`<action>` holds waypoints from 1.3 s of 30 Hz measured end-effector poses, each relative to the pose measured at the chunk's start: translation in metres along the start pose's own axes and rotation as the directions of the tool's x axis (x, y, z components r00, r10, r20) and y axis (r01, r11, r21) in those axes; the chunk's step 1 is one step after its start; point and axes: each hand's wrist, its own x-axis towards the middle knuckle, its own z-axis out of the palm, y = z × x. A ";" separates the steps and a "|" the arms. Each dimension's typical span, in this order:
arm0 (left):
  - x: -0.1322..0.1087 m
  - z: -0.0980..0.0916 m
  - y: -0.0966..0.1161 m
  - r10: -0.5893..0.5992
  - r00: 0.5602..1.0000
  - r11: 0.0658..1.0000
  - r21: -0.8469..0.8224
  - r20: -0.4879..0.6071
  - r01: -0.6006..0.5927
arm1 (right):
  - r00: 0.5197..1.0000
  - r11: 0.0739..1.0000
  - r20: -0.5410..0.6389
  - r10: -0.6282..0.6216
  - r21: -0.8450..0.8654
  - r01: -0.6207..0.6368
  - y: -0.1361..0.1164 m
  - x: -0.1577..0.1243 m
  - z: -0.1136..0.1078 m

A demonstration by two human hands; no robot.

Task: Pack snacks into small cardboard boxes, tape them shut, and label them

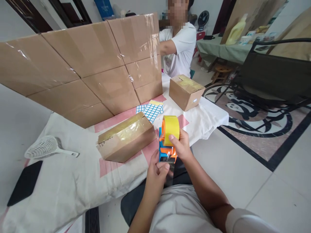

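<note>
Your right hand (182, 145) holds the tape (173, 127), likely light, firm, best gripped round its sides; your left hand (156, 171) pinches the near strip (170, 176), probably clingy.

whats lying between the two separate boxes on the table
In the head view, blue-gridded sheets lie between the nearer box and the farther box.

Labels About, None Legible

From where I stand, I can read no word or number. Label sheets (153, 112) ruled in blue outlines lie on the cloth-covered table (73, 181). A small pale sticker (195, 100) sits on the end of the farther carton (178, 94), and faint marking on the blue object (104, 8) behind is too small to make out.
</note>
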 end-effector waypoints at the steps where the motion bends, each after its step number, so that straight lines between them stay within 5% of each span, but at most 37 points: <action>1: -0.001 0.000 0.002 -0.054 0.997 0.998 0.021 0.052 0.053 | 1.000 1.000 -0.016 0.002 -0.002 -0.002 -0.001 0.001 -0.003; 4: -0.002 0.000 0.009 -0.114 0.982 0.990 0.100 0.150 0.099 | 0.998 0.999 -0.048 0.034 0.028 -0.032 -0.007 0.002 -0.011; 9: -0.007 -0.003 0.020 -0.055 0.975 0.979 0.203 0.214 0.011 | 0.999 0.998 0.028 0.026 0.060 -0.028 -0.017 0.004 -0.017; 17: -0.020 -0.002 0.038 0.024 0.995 0.940 0.338 0.094 -0.054 | 0.995 0.999 -0.098 -0.030 0.031 0.033 0.004 0.009 -0.019; 27: -0.014 -0.009 0.035 -0.064 0.989 0.975 0.220 0.132 0.034 | 0.988 0.986 0.053 -0.143 -0.082 0.147 0.012 0.013 -0.026; 39: -0.014 -0.009 0.037 -0.101 0.985 0.973 0.220 0.140 0.069 | 0.981 0.979 0.028 -0.192 -0.063 0.194 0.020 0.015 -0.031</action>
